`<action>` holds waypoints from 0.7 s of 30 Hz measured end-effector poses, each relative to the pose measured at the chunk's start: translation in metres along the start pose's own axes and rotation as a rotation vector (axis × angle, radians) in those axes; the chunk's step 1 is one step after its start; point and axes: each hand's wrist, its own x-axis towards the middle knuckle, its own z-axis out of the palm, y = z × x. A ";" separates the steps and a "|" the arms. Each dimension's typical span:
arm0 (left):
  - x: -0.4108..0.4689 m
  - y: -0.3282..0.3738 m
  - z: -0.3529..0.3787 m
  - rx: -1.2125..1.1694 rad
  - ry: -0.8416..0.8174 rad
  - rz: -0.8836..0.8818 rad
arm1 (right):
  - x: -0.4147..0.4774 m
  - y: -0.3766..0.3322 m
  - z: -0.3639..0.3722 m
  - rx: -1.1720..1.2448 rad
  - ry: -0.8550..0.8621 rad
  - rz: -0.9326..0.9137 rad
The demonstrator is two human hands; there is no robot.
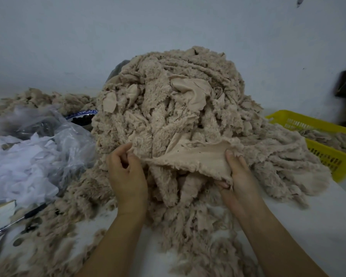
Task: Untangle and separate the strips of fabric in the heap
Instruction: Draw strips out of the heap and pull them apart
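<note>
Head view. A large heap of tangled beige, fluffy fabric strips (178,100) stands on a white table (318,226), filling the centre of the frame and rising against a pale grey-blue wall (88,37). Loose strips of the same fabric spill from its base towards the near edge of the table and to both sides.

At the near face of the heap, 2 bare hands hold 1 beige strip with its smooth backing turned up (192,158), drawn out roughly level between them while its far edge lies against the heap. The left hand (126,172) has its fingers curled and pinches the strip's left end between thumb and fingertips. The right hand (236,172) grips the right end, thumb lying on top of the backing and fingers tucked underneath. The 2 hands are well apart, 1 at each end of the strip.

Left of the heap lies a crumpled clear plastic bag holding white fabric scraps (38,156). Near it, at the lower left, rests a black-handled metal tool (18,218), too blurred to identify. To the right, a yellow perforated plastic basket (288,114) holds more beige fabric, with strips from the heap draped against its near wall.
</note>
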 end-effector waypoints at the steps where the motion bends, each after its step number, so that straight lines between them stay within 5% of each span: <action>1: 0.003 0.000 -0.001 0.001 0.025 -0.009 | 0.001 -0.003 -0.002 0.055 0.013 -0.014; 5: 0.018 -0.002 -0.010 0.044 0.100 -0.131 | 0.010 -0.017 -0.012 0.157 0.086 -0.028; 7: 0.014 -0.001 -0.007 0.123 -0.043 -0.096 | 0.007 -0.017 -0.012 0.075 0.042 0.019; 11: -0.009 0.009 0.006 0.369 -0.414 0.245 | -0.009 0.000 0.005 -0.220 -0.128 0.046; 15: -0.028 0.012 0.014 0.292 -0.755 0.291 | -0.023 0.013 0.015 -0.722 -0.264 -0.042; 21: -0.029 0.014 0.010 0.191 -0.596 0.172 | -0.030 0.018 0.017 -0.849 -0.444 -0.105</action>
